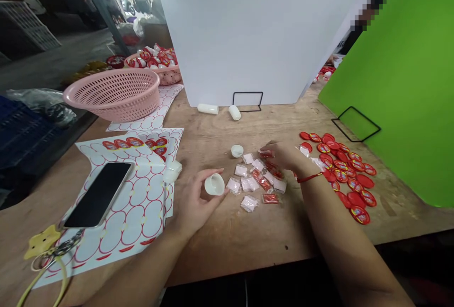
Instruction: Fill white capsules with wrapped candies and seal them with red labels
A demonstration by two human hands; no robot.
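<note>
Ideally, the left hand [194,203] should steady its gripped cup [214,184] while the right hand [282,154] (grip unclear) parts packets [249,184] singly.

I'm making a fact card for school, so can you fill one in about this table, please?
Left hand: holds a white cup
Right hand: at the packets; its fingertips are hard to see
Packet colours: red and pale pink
Right side: red discs, green panel
Left side: phone on a circle-printed sheet, pink basket
Back: white panel
</note>
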